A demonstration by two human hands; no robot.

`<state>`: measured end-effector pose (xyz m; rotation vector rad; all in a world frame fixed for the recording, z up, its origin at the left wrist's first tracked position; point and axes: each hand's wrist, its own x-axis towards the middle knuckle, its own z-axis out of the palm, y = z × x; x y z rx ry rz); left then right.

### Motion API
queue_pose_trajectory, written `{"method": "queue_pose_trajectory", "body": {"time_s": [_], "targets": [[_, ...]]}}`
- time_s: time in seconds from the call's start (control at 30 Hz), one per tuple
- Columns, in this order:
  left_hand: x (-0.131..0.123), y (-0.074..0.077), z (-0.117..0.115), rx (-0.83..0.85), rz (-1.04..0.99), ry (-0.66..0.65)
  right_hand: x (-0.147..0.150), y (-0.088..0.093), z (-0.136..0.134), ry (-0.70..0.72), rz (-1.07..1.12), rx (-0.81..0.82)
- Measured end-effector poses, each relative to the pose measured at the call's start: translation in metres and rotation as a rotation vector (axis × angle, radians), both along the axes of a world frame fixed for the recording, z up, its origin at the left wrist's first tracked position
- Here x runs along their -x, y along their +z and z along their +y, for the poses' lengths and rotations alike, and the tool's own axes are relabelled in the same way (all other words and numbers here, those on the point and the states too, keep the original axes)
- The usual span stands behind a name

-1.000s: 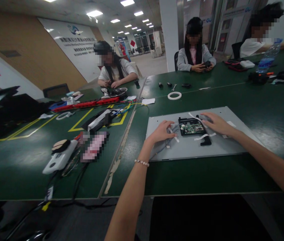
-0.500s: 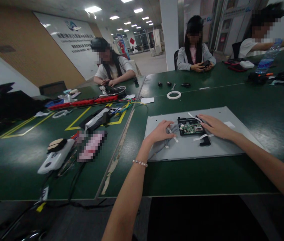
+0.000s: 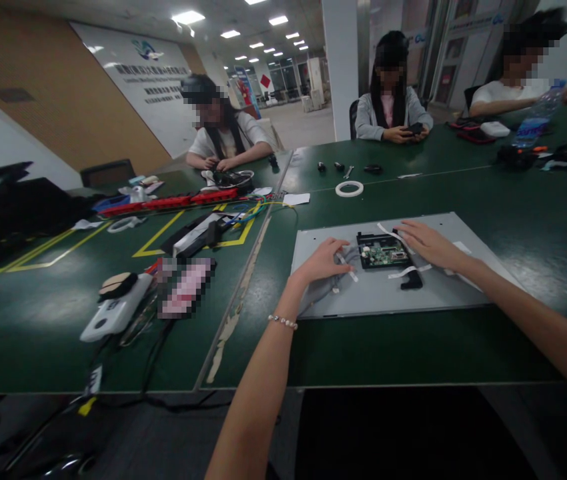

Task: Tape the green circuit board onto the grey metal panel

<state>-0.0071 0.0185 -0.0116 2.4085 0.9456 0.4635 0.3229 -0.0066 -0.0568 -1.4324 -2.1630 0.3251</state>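
A flat grey panel (image 3: 443,293) lies in front of me, with a green circuit board (image 3: 382,255) in a black frame at its middle. My left hand (image 3: 326,260) rests over the panel's left part, thumb and fingers apart around a grey cable bundle (image 3: 319,290) and a strip of white tape (image 3: 353,276). My right hand (image 3: 426,241) lies nearly flat, fingers stretched, at the frame's upper right corner beside another tape strip (image 3: 386,231). A third strip (image 3: 406,272) crosses a black piece (image 3: 411,281) below the board. My palms hide what lies beneath them.
A tape roll (image 3: 349,189) and a small wrench (image 3: 349,172) lie beyond the panel. To the left are a white device (image 3: 115,317), a pink phone-like object (image 3: 187,288) and a red power strip (image 3: 168,201). People sit opposite; a water bottle (image 3: 536,120) stands right.
My hands keep almost the same places on the panel. The view has shifted slightly. At the far right, the person's outstretched arm has drawn in, and a hand now shows beside the bottle.
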Motion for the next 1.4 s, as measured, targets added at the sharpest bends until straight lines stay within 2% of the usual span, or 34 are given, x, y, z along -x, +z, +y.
{"method": "queue_pose_trajectory", "body": {"time_s": [0.3,0.43,0.6,0.87,1.07,1.27,1.4], "targets": [[-0.001,-0.001,-0.001,-0.015,0.022,0.002,0.031,0.005,0.05,0.055,-0.225,0.033],[-0.001,-0.001,-0.001,-0.016,0.028,0.003,0.034,0.01,0.063,0.056,-0.299,0.104],[-0.001,-0.002,0.0,-0.022,0.035,-0.003,0.029,0.012,0.064,0.084,-0.345,0.115],[-0.001,-0.003,0.0,-0.03,0.034,-0.011,0.029,0.003,0.069,0.053,-0.38,0.053],[-0.001,-0.004,0.001,-0.039,0.038,-0.012,0.032,0.007,0.07,0.01,-0.385,0.113],[-0.001,-0.004,0.002,-0.038,0.035,-0.015,0.019,0.007,0.068,0.113,-0.226,0.128],[-0.002,-0.004,0.002,-0.049,0.039,-0.016,0.011,0.011,0.048,0.133,-0.148,0.101]]}}
